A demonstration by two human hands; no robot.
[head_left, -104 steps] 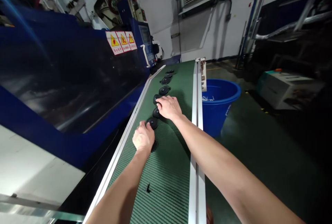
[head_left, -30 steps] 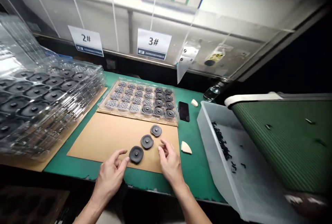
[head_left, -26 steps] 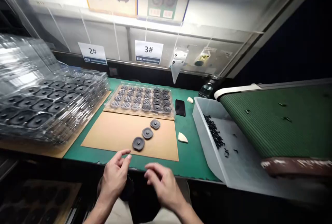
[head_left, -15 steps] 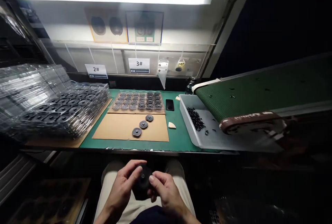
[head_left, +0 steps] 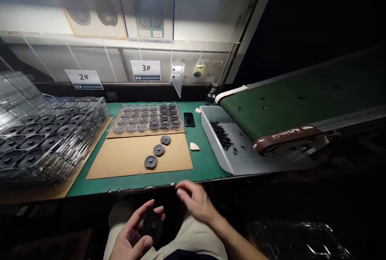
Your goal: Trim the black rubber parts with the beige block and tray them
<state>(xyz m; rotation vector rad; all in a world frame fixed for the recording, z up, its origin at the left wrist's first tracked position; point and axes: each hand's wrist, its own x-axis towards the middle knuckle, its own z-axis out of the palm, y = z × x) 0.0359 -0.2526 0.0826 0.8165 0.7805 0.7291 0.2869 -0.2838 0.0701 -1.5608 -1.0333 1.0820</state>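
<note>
Over my lap, my left hand [head_left: 135, 232] grips a black round disc [head_left: 152, 226] with a small ring at its centre, thumb on one side and fingers behind. My right hand [head_left: 194, 199] is raised off to the right of the disc, near the table's front edge. Its thumb and index tips are close together, and I cannot see anything between them. On the brown cardboard [head_left: 120, 159] lie three grey discs with centre posts, the nearest disc [head_left: 150, 162] being closest to my hands. Behind them sits a clear tray [head_left: 144, 119] partly filled with discs.
Stacked clear trays [head_left: 60, 139] of discs stand at left. At right, a white bin [head_left: 217, 151] holds small black pieces [head_left: 221, 135] beneath a green conveyor belt [head_left: 286, 103]. A phone [head_left: 189, 119] and a pale wedge [head_left: 194, 146] lie on the green table [head_left: 208, 159].
My right hand has let go of the disc and moved up and right. The left hand keeps the disc, now lower and further left. The head view has shifted right and closer.
</note>
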